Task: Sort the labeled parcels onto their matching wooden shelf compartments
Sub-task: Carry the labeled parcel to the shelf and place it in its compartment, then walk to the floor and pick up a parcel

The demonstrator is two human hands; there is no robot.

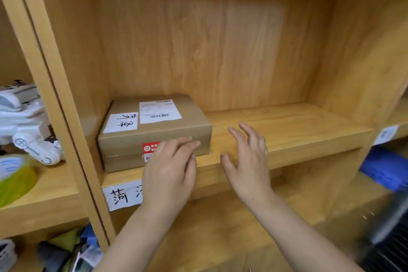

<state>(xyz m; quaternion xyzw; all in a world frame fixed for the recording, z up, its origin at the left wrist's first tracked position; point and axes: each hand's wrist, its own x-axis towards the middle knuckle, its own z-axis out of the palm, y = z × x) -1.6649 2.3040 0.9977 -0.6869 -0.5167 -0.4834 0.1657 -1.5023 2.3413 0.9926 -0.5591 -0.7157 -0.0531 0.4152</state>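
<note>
A brown cardboard parcel (154, 130) lies at the left end of a wooden shelf compartment (287, 130), against the side wall. It carries a handwritten white label, a printed shipping label and a red sticker on its front face. My left hand (170, 168) is flat in front of the parcel, fingertips touching its front right edge, holding nothing. To the right of the parcel, my right hand (247, 159) hovers over the shelf's front edge with its fingers spread, apart from the parcel. A handwritten paper label (123, 196) is stuck on the shelf's front edge, partly hidden by my left wrist.
The left neighbouring compartment holds a white toy robot (26, 126) and a green-and-white tape roll (15, 179). Below it lie mixed items (66, 252). A blue object (384, 168) and a small shelf label (386, 133) are at the right. A lower compartment sits beneath my arms.
</note>
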